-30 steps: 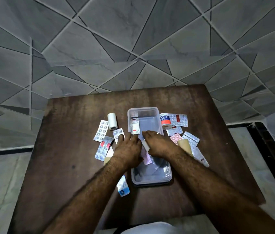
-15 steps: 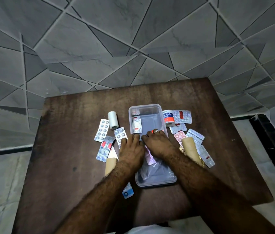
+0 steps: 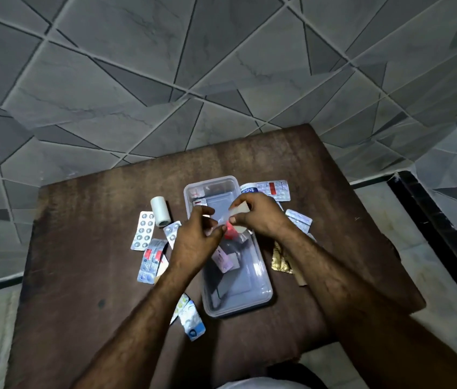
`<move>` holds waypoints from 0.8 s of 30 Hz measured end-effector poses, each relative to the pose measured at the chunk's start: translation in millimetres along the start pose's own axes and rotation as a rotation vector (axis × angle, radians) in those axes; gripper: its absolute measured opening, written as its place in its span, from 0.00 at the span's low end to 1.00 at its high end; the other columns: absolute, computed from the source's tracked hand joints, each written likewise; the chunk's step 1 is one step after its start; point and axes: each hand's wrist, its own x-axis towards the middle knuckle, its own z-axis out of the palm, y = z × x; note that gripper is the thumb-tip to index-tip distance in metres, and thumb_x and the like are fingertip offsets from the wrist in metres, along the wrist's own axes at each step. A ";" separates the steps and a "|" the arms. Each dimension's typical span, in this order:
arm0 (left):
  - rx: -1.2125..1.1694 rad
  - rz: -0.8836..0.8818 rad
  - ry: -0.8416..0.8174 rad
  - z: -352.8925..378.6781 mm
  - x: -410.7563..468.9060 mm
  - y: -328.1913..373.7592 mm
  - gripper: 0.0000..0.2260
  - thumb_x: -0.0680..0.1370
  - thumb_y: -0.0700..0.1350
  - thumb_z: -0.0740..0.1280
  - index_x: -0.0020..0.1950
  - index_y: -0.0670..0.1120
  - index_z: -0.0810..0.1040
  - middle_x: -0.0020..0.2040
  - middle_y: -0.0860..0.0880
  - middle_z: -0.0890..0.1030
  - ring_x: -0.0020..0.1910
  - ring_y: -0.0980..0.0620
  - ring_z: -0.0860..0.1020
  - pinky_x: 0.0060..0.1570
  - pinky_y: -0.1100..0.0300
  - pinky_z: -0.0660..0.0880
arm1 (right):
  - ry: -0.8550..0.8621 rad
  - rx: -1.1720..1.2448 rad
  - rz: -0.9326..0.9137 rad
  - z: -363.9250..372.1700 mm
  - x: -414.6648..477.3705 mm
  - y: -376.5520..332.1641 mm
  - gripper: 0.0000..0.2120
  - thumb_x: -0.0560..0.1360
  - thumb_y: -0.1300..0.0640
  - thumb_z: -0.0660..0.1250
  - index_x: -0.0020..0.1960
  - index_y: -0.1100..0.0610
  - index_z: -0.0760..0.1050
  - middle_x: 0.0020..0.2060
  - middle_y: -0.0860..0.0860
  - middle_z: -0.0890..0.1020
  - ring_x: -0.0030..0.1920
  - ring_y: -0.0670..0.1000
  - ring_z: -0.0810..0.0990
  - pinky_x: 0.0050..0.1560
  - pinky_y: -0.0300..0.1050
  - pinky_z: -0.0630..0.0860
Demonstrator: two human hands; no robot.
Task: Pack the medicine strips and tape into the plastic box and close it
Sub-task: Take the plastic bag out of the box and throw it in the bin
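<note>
A clear plastic box [image 3: 252,300] lies open in the middle of the brown table [image 3: 87,276], with a few strips inside. Above its middle, my left hand [image 3: 193,242] and my right hand [image 3: 261,217] together pinch a pale medicine strip [image 3: 235,213] with a red part below it. A white tape roll [image 3: 160,211] stands left of the box. A labelled adhesive tape roll [image 3: 248,189] sits at the box's far right corner, partly hidden by my right hand. Loose strips lie on both sides.
Left of the box lie a silver blister strip [image 3: 143,231], a red-marked strip [image 3: 151,261] and a blue-white strip [image 3: 191,322]. Right of it are a red-labelled strip [image 3: 273,189], a silver strip [image 3: 299,220] and a gold strip [image 3: 279,259]. Tiled floor surrounds the table.
Both hands have risen from inside the box, lifting a strip between them above its middle. The view has shifted slightly.
</note>
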 end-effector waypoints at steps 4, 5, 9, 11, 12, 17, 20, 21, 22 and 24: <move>-0.027 -0.025 -0.054 22.7 9.9 8.7 0.06 0.77 0.46 0.67 0.52 0.49 0.79 0.47 0.51 0.84 0.46 0.51 0.82 0.52 0.54 0.78 | 0.121 0.289 0.051 -41.0 -13.6 14.7 0.08 0.67 0.62 0.76 0.43 0.54 0.80 0.36 0.53 0.83 0.36 0.50 0.81 0.40 0.48 0.80; -0.095 -0.040 -0.070 30.0 12.1 15.0 0.03 0.77 0.45 0.67 0.49 0.49 0.80 0.45 0.51 0.84 0.43 0.49 0.83 0.50 0.50 0.80 | 0.142 0.340 0.067 -50.5 -17.3 19.1 0.07 0.68 0.64 0.75 0.44 0.56 0.79 0.36 0.53 0.82 0.35 0.50 0.79 0.37 0.46 0.78; -0.324 -0.092 -0.205 75.8 20.9 70.7 0.05 0.79 0.40 0.64 0.47 0.48 0.78 0.44 0.46 0.84 0.39 0.47 0.83 0.39 0.52 0.81 | 0.284 0.476 0.119 -98.1 -34.8 48.2 0.04 0.72 0.65 0.71 0.44 0.59 0.77 0.34 0.54 0.79 0.33 0.49 0.77 0.31 0.39 0.75; -0.389 -0.108 -0.285 104.5 24.7 102.8 0.05 0.79 0.38 0.63 0.50 0.46 0.76 0.45 0.44 0.82 0.38 0.47 0.81 0.40 0.51 0.81 | 0.366 0.470 0.165 -124.6 -42.8 69.2 0.03 0.74 0.63 0.70 0.47 0.62 0.78 0.37 0.57 0.81 0.34 0.50 0.78 0.33 0.40 0.76; -0.390 -0.098 -0.314 119.9 27.1 116.0 0.05 0.78 0.38 0.64 0.51 0.46 0.76 0.45 0.44 0.82 0.39 0.47 0.81 0.41 0.50 0.81 | 0.412 0.463 0.188 -137.3 -46.2 81.4 0.04 0.74 0.62 0.70 0.48 0.62 0.78 0.39 0.58 0.82 0.36 0.52 0.80 0.35 0.44 0.78; -0.239 -0.047 -0.406 222.0 44.5 170.6 0.06 0.70 0.49 0.68 0.46 0.51 0.80 0.47 0.46 0.85 0.46 0.43 0.84 0.48 0.41 0.81 | 0.612 0.436 0.299 -206.8 -61.5 164.6 0.08 0.68 0.52 0.71 0.45 0.54 0.80 0.43 0.55 0.85 0.44 0.57 0.84 0.45 0.57 0.83; -0.206 -0.046 -0.477 287.1 47.8 207.4 0.11 0.68 0.52 0.68 0.46 0.49 0.80 0.47 0.45 0.84 0.48 0.43 0.83 0.52 0.41 0.80 | 0.690 0.517 0.375 -248.8 -70.0 217.9 0.06 0.70 0.56 0.71 0.46 0.55 0.79 0.45 0.56 0.84 0.45 0.59 0.84 0.42 0.60 0.83; -0.207 -0.066 -0.504 312.4 48.3 219.9 0.10 0.70 0.50 0.69 0.47 0.48 0.81 0.47 0.45 0.85 0.48 0.44 0.83 0.53 0.42 0.80 | 0.718 0.551 0.400 -264.4 -73.3 238.2 0.03 0.71 0.59 0.71 0.45 0.55 0.79 0.46 0.57 0.83 0.46 0.59 0.84 0.40 0.58 0.84; -0.209 -0.094 -0.519 333.0 48.2 229.3 0.08 0.71 0.49 0.69 0.48 0.47 0.81 0.48 0.45 0.85 0.48 0.45 0.83 0.53 0.43 0.80 | 0.742 0.576 0.420 -276.3 -75.4 255.4 0.03 0.72 0.61 0.70 0.44 0.55 0.79 0.46 0.57 0.83 0.45 0.59 0.83 0.38 0.54 0.83; -0.205 -0.132 -0.549 378.8 52.4 244.2 0.08 0.71 0.49 0.70 0.48 0.48 0.82 0.48 0.45 0.85 0.49 0.44 0.83 0.53 0.43 0.80 | 0.774 0.590 0.464 -299.6 -77.8 291.8 0.05 0.72 0.64 0.68 0.43 0.54 0.78 0.45 0.55 0.83 0.45 0.57 0.83 0.33 0.45 0.80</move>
